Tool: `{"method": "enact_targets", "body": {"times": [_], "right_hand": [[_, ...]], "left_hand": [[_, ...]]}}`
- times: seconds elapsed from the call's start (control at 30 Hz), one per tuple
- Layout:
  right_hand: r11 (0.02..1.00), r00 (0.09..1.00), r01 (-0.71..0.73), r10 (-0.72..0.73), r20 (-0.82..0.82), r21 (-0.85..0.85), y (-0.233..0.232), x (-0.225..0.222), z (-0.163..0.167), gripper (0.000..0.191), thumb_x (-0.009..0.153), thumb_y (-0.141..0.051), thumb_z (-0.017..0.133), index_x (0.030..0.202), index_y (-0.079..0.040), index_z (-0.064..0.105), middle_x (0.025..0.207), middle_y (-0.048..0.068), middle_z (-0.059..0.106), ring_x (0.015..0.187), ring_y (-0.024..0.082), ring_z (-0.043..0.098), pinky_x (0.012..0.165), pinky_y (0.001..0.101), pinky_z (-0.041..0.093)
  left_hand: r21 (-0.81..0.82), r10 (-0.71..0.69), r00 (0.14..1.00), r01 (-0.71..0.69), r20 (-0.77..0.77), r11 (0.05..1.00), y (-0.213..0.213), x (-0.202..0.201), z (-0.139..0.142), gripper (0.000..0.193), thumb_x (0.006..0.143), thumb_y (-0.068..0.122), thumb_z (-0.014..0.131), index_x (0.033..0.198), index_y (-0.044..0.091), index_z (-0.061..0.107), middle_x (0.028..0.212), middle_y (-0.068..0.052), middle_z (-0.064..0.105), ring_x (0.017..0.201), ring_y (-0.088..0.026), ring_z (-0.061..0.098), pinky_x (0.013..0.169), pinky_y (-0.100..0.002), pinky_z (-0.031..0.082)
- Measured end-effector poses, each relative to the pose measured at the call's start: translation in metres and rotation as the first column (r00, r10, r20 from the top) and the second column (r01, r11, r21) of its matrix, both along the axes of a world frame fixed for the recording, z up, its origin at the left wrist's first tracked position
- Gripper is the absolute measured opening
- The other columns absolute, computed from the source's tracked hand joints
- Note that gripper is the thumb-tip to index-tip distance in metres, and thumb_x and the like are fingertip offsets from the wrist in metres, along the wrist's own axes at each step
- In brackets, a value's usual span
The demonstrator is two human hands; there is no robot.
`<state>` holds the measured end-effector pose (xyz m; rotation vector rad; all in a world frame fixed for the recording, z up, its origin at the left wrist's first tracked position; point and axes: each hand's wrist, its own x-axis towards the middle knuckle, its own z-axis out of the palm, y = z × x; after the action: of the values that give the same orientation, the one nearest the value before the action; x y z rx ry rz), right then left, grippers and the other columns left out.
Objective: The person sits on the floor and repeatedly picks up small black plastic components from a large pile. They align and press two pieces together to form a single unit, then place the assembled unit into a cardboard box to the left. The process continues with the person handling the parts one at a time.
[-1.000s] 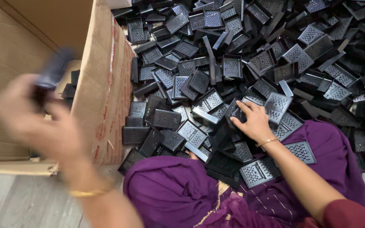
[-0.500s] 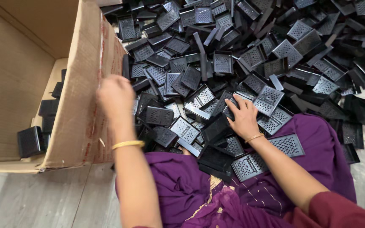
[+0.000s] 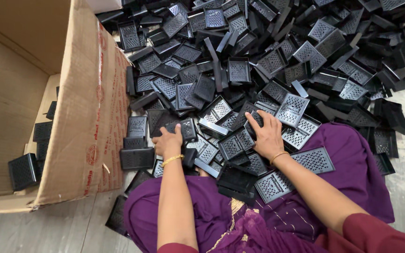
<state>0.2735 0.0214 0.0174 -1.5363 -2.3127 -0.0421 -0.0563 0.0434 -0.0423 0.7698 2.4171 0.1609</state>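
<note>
A seated person in purple clothing works 2 bare hands into a heap of black plastic grille parts point(image 3: 277, 70) spread over the floor beside an open cardboard box point(image 3: 90, 117). The left hand point(image 3: 168, 142), nearest the box's printed wall, has its fingers curled around a small grille piece point(image 3: 187, 129); the right hand point(image 3: 267, 136), farther from the box, lies spread on the heap, fingertips on another black piece point(image 3: 254, 119), though whether it grips cannot be told. A few pieces point(image 3: 24, 169) already lie inside the box. Risks appear modest: the loosely stacked heap could slide onto the lap if disturbed, a 1-handed grip may drop a piece short of the box, and thin grille edges might snag the draped fabric.
</note>
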Motion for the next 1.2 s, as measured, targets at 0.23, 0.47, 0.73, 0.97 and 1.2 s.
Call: {"method": "enact_targets", "body": {"times": [0.23,0.47,0.73,0.97,1.2], "right_hand": [[1.0,1.0,0.001,-0.001,0.01,0.001,0.001,0.001,0.001,0.081,0.075,-0.022,0.081,0.15,-0.023,0.052,0.143,0.018,0.046,0.134,0.039,0.04,0.114,0.0527,0.029],[0.976,0.75,-0.1,-0.053,-0.66,-0.192,0.026,-0.009,0.058,0.068,0.084,-0.027,0.083,0.145,-0.017,0.056,0.134,0.011,0.057,0.123,0.025,0.059,0.108,0.039,0.048],[0.592,0.609,-0.649,0.028,-0.793,-0.478,0.041,-0.06,0.095,0.065,0.085,-0.023,0.081,0.144,-0.008,0.058,0.137,0.007,0.066,0.126,0.017,0.06,0.11,0.0354,0.046],[0.666,0.552,-0.631,0.025,-0.833,-0.398,0.028,-0.058,0.095,0.077,0.082,-0.021,0.083,0.149,-0.008,0.049,0.145,0.008,0.051,0.135,0.019,0.051,0.114,0.0359,0.04],[0.743,0.724,-0.562,0.229,-0.651,-0.363,0.03,-0.045,0.112,0.082,0.073,-0.027,0.089,0.146,-0.009,0.055,0.136,0.01,0.057,0.128,0.023,0.057,0.11,0.0362,0.045]], "left_hand": [[0.353,-0.007,0.969,-0.083,0.248,0.932,-0.001,-0.02,-0.012,0.059,0.076,0.044,0.087,0.12,0.013,0.065,0.139,-0.032,0.039,0.12,-0.046,0.058,0.1,-0.047,0.053],[0.919,-0.61,0.703,-0.169,0.366,0.357,-0.037,-0.003,0.072,0.04,0.087,0.007,0.078,0.123,0.01,0.06,0.138,-0.019,0.058,0.121,-0.028,0.063,0.106,-0.037,0.052],[0.695,-0.736,0.051,-0.379,0.675,0.611,-0.038,0.061,0.098,0.051,0.095,0.005,0.063,0.145,0.006,0.055,0.159,-0.009,0.045,0.142,-0.023,0.05,0.115,-0.035,0.045],[0.769,-0.772,0.168,-0.349,0.613,0.535,-0.034,0.063,0.089,0.066,0.09,0.004,0.078,0.15,0.001,0.051,0.151,-0.012,0.051,0.138,-0.027,0.05,0.116,-0.037,0.044],[0.775,-0.796,0.1,-0.329,0.597,0.54,-0.038,0.06,0.103,0.075,0.085,-0.003,0.075,0.153,0.001,0.045,0.158,-0.008,0.041,0.143,-0.025,0.048,0.112,-0.039,0.048]]}}
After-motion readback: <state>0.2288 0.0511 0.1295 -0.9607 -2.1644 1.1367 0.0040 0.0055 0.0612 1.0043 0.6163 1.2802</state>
